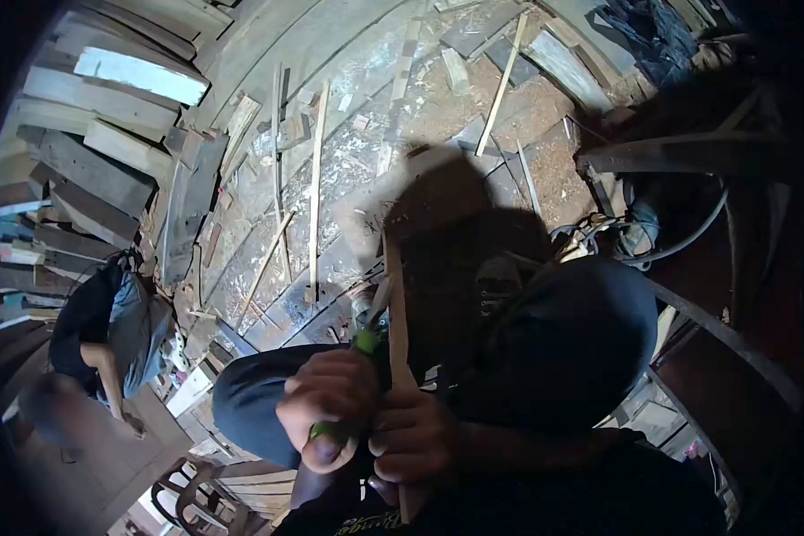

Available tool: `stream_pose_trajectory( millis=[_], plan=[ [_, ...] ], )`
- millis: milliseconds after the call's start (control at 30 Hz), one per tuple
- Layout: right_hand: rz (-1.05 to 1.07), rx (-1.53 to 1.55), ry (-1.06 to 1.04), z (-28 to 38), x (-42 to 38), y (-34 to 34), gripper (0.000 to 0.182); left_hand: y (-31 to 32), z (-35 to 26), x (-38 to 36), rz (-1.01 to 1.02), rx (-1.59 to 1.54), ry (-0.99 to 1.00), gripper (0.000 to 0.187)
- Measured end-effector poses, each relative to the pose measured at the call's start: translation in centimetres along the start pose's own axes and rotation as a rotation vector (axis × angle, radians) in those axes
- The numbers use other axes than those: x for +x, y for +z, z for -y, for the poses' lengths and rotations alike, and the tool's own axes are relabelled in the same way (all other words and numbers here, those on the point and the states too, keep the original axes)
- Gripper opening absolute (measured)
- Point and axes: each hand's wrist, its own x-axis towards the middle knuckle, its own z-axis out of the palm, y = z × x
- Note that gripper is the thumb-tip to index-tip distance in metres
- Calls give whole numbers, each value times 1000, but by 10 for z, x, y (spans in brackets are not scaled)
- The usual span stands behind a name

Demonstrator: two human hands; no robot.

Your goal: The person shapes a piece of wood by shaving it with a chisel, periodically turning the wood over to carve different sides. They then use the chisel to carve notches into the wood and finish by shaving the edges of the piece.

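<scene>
My left hand [330,402] is closed around the green handle of a chisel [366,341], whose flat blade points away from me and lies against the left side of a narrow wooden strip [397,330]. My right hand [413,439] grips the lower part of that strip, close beside the left hand. The strip stands lengthwise between my bent knees, its far end over the floor in shadow. My fingers hide part of the handle, and shadow makes the blade's tip hard to make out.
Wooden sticks [317,196], offcuts and shavings litter the floor [366,134]. Planks [107,98] are piled at the left. Another person [98,348] sits low at the left, one hand on a board. Cables [688,246] and a curved wooden piece [688,152] lie at the right.
</scene>
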Motion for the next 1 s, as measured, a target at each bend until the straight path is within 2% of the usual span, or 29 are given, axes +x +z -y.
stream_pose_trajectory(
  millis=[200, 300, 367, 500, 567, 633, 667, 700, 733, 767, 833, 867, 967, 1000],
  plan=[
    [-32, 11, 23, 3, 10, -4, 23, -11, 5, 4, 126, 53, 28, 37],
    [-84, 38, 35, 4, 11, 0, 22, -12, -1, -1, 94, 95, -42, 38],
    [-74, 29, 53, 5, 12, -7, 21, -14, -2, -6, 116, 187, -41, 40],
    [-45, 28, 112, 9, 12, -12, 19, -4, -11, -24, 83, 536, -199, 52],
    [-117, -3, 75, 7, 3, 10, 18, -9, -5, -44, 44, 264, -227, 54],
    [-189, -37, 31, 8, 0, 17, 18, -3, 3, -59, -20, 207, -182, 54],
    [-48, -35, 63, 10, 0, 13, 16, -1, 6, -64, -89, 145, -136, 54],
    [93, -32, 95, 14, 0, 11, 15, -6, 8, -67, -88, 146, -134, 54],
    [144, -76, 72, 13, -4, 12, 14, -14, 11, -66, -33, 137, -125, 54],
    [147, -77, 64, 11, -7, 15, 14, -18, 13, -66, 19, 131, -113, 54],
    [22, -34, 33, 8, -6, 19, 17, -20, 10, -65, -47, 130, -136, 55],
    [138, 19, 75, 10, -7, 10, 20, -14, 9, -65, -142, 126, -117, 54],
    [179, -27, 55, 10, -11, 14, 20, 2, 16, -62, -375, -33, -18, 50],
    [193, -47, 44, 10, -12, 16, 19, 0, 17, -65, -380, -46, -11, 47]
  ],
)
